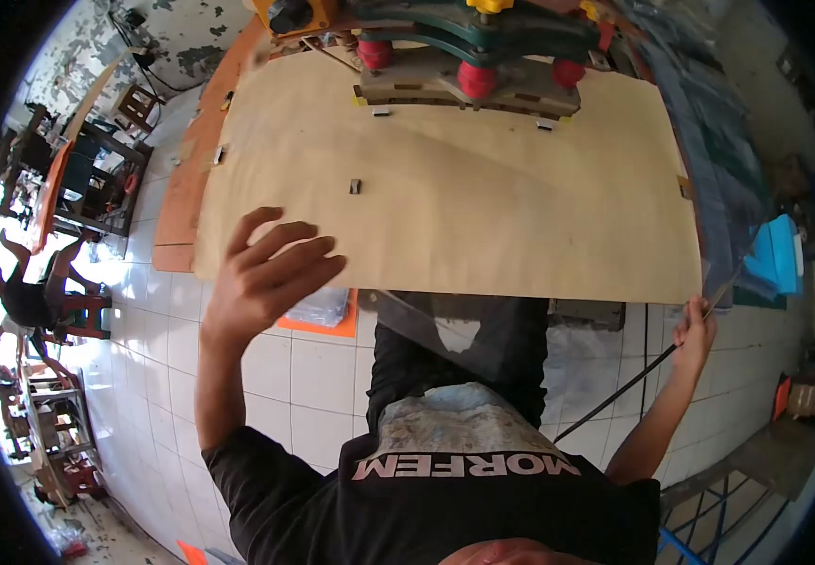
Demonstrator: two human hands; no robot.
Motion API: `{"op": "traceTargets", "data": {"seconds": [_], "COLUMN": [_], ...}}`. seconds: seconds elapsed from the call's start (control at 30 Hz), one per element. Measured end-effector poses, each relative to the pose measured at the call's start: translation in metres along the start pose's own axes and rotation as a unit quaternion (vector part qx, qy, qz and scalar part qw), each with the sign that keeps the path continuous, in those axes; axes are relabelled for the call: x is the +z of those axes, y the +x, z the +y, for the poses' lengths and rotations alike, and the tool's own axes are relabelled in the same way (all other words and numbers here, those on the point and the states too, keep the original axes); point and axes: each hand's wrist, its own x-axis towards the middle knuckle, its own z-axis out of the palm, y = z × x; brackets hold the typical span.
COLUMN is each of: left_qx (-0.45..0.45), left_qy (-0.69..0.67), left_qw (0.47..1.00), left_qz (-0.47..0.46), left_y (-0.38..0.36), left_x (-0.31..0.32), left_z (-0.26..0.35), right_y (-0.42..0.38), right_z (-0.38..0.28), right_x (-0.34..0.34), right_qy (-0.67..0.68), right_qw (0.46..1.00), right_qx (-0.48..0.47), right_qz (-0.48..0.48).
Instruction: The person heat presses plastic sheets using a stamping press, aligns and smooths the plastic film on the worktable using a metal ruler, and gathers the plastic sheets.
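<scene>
My left hand [269, 278] hovers over the near left edge of a large tan sheet [483, 217], fingers spread and holding nothing. Near the sheet's near right corner, my right hand [696, 330] is closed around a thin dark rod [619, 391]. The rod slants from beside my lap up past the hand. Left of the middle of the sheet lies a small dark metallic block [356, 186]. Two similar small blocks, one on the left [381, 112] and one on the right [544, 125], lie near the machine at the back.
A machine head with green arms [511, 42] and red knobs [476, 79] overhangs the sheet's far edge. Clear plastic sheeting [723, 188] hangs at the right, near a blue object [776, 254]. An orange sheet [337, 327] lies below the near edge. Another person [31, 297] sits far left.
</scene>
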Motion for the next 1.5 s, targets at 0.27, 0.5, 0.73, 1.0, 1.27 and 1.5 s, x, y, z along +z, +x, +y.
{"op": "traceTargets", "data": {"seconds": [0.27, 0.5, 0.73, 1.0, 1.27, 1.5], "left_qx": [-0.126, -0.161, -0.061, -0.090, -0.112, -0.104], "left_qy": [0.011, -0.144, -0.131, -0.107, -0.109, -0.208], "left_qw": [0.989, 0.974, 0.979, 0.975, 0.974, 0.959], "left_qz": [-0.070, -0.061, -0.147, -0.172, -0.166, -0.163], "left_y": [-0.076, 0.007, 0.062, 0.078, 0.089, 0.096], "left_x": [0.032, 0.042, 0.152, 0.166, 0.174, 0.174], "left_z": [-0.033, 0.029, 0.076, 0.060, 0.065, 0.041], "right_y": [-0.092, -0.103, -0.078, -0.034, 0.009, 0.025], "right_z": [0.046, 0.057, 0.025, -0.012, -0.048, -0.068], "right_x": [0.033, 0.041, 0.049, 0.023, -0.070, -0.028], "right_qy": [0.067, 0.002, -0.006, -0.115, -0.302, -0.400], "right_qw": [0.998, 1.000, 0.999, 0.989, 0.893, 0.802], "right_qx": [0.001, -0.025, -0.048, -0.097, -0.271, -0.360], "right_qz": [0.022, 0.001, -0.001, 0.005, -0.196, -0.259]}}
